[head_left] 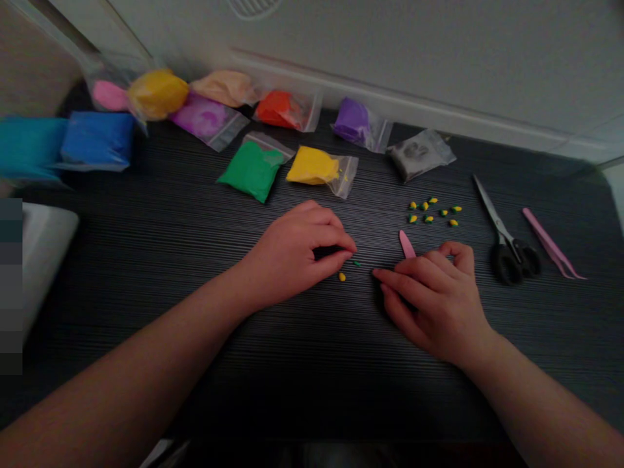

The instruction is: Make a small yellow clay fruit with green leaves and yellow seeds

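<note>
My left hand (307,250) is closed in a pinch, thumb and index fingertips together. Anything between those tips is too small to make out. Just right of them lies a tiny green clay piece (357,264), and a small yellow clay bead (342,277) rests below the thumb. My right hand (433,302) is low over the table, index finger stretched toward the green piece and thumb apart from it. A pink plastic clay tool (405,243) sticks out beyond its middle finger; the rest is hidden under the hand. Several small yellow-and-green clay pieces (429,220) lie behind that hand.
Bags of green clay (252,170), yellow clay (311,166), purple clay (351,120) and grey clay (416,156) lie at the back, with more colours leftward, including blue clay (97,140). Scissors (504,237) and pink tweezers (550,242) lie right. A white object (46,240) stands left.
</note>
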### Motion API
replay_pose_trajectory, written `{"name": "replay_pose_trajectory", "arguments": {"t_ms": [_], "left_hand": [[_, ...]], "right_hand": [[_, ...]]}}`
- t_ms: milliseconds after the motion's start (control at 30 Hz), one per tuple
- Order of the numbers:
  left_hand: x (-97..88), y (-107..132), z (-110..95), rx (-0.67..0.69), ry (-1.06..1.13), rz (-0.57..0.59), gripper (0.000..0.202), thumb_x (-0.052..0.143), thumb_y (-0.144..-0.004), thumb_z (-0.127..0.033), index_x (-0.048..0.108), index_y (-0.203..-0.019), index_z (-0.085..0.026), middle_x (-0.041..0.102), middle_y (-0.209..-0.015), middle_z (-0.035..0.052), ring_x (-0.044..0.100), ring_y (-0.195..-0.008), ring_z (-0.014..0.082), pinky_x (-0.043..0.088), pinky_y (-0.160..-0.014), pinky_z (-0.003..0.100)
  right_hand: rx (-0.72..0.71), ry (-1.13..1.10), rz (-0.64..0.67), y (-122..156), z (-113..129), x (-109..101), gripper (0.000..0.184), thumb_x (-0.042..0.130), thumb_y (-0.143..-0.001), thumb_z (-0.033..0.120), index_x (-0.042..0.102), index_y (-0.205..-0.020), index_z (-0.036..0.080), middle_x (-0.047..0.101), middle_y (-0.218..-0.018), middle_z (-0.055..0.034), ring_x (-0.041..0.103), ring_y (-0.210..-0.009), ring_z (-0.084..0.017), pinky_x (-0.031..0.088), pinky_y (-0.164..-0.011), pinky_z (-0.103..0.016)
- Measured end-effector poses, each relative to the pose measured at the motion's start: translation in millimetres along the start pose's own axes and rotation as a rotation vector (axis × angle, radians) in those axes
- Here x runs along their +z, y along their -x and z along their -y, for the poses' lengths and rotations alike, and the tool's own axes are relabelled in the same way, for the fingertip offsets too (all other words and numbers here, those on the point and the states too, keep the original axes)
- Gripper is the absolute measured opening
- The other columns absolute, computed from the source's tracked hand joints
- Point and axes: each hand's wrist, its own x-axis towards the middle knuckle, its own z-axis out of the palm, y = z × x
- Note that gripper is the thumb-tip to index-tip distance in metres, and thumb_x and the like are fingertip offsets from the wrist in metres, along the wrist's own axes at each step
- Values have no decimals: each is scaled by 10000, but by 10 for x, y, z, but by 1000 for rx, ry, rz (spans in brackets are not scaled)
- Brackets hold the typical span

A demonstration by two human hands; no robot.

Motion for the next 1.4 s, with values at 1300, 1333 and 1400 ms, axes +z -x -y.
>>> {"name": "replay_pose_trajectory", "arguments": {"t_ms": [1300, 1333, 1400], "left_hand": [[18, -6, -3, -16, 26, -28, 133, 546, -783, -253, 666, -831, -225, 624, -807, -5, 549, -821, 149, 408, -761, 289], [18, -6, -3, -13, 24, -31, 130, 548, -781, -253, 667, -825, -222, 623, -802, -5, 548, -817, 149, 408, -757, 289], [18, -8, -4, -12, 22, -33, 128, 549, -780, -250, 668, -817, -218, 623, -795, -5, 547, -813, 149, 406, -754, 289]], "right_hand": [[-33, 135, -28, 31, 33, -12, 229, 566, -781, 250, 616, -1003, 230, 656, -823, -9, 513, -696, -167, 295, -778, -439], [-36, 135, -30, 31, 36, -12, 232, 566, -781, 250, 614, -1007, 229, 656, -822, -8, 513, -696, -166, 296, -778, -439], [-43, 133, -31, 30, 43, -10, 238, 567, -780, 250, 611, -1013, 227, 654, -823, -6, 515, -698, -167, 298, -778, -442]]}}
